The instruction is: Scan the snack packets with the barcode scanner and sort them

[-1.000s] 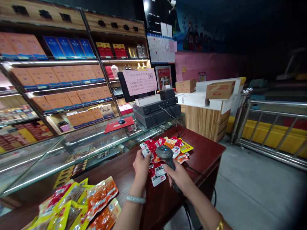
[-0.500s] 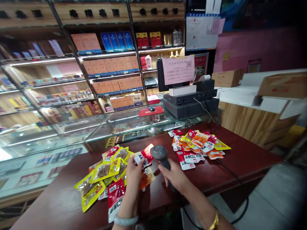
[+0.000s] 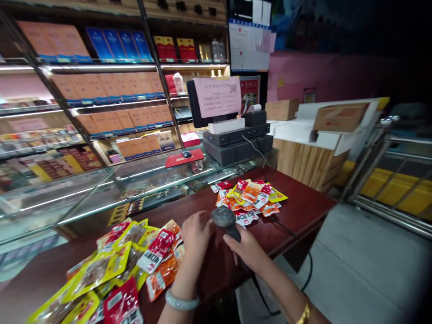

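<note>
My right hand (image 3: 248,247) is wrapped around the handle of a grey barcode scanner (image 3: 223,218), its head tilted up toward the far side of the table. My left hand (image 3: 196,229) hovers just left of the scanner head, fingers loosely apart and nothing seen in them. Beside that wrist lies a pile of snack packets, with a red-and-white packet (image 3: 157,249) on top, an orange packet (image 3: 164,275) and several yellow packets (image 3: 97,272). Beyond the scanner, a second heap of red, orange and yellow packets (image 3: 251,191) lies on the dark red table (image 3: 300,216).
A black cable (image 3: 308,270) hangs off the table's right edge. Behind stand a glass counter (image 3: 135,180), a cash drawer (image 3: 236,150) and a monitor covered by a pink notice (image 3: 219,96). Cardboard boxes (image 3: 340,118) sit on the right-hand counter.
My left hand has let go of the red-and-white packet, which now lies on the left pile. The view has swung to the right; my right hand still grips the scanner.
</note>
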{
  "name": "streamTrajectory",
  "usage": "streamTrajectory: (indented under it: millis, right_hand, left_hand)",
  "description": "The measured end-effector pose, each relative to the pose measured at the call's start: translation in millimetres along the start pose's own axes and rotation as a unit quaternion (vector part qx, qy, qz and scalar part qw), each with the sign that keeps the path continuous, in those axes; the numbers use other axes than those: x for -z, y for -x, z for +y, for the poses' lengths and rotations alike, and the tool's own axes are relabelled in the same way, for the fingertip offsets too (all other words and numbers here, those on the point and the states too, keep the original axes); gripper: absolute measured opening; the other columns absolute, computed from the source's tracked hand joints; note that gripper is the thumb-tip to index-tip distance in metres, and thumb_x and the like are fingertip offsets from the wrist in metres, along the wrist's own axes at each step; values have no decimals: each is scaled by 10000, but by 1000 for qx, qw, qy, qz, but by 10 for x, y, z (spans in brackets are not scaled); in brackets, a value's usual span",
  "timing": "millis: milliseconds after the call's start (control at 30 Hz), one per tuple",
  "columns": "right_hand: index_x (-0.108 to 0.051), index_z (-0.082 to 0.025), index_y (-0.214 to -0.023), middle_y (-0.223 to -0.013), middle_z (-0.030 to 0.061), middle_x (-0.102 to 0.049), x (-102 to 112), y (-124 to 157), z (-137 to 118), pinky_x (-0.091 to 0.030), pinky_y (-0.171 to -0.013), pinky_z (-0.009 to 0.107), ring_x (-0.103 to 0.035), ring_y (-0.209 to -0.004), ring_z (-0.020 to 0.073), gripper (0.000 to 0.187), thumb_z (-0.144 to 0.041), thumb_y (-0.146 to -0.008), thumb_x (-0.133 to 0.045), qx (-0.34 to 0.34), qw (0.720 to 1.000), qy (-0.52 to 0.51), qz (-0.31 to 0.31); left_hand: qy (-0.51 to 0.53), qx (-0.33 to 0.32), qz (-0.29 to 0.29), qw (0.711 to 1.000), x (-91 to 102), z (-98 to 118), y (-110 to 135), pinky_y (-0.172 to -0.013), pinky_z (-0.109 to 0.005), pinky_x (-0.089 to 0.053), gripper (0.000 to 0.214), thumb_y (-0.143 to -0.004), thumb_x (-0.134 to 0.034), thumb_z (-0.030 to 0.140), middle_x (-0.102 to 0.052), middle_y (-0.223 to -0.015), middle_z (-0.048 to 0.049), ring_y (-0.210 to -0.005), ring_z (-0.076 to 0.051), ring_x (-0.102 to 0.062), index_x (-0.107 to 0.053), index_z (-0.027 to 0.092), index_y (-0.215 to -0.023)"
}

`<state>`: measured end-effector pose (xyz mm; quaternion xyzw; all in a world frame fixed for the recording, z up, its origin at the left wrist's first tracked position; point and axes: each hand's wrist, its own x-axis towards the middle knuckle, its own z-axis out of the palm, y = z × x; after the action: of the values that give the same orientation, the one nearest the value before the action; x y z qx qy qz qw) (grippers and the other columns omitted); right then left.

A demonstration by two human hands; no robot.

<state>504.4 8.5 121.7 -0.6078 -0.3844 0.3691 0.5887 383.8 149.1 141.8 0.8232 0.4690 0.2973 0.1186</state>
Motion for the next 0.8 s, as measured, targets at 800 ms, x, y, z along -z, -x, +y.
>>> streamTrajectory:
  millis: [800]
  right_hand:
    - [-522,-250,-894,-433,-116,-495,1108,20,90,-435,-410,246,-474,-365,133,405,-626,-851,-665,-7,980,-46,193]
  left_hand:
    - [-45,-89,-104,990,-882,1421,-618,-986,-437,-404,246,-917,-653,348,-758,-1090,-141,-1171,-332,-646,-660,183,-1100]
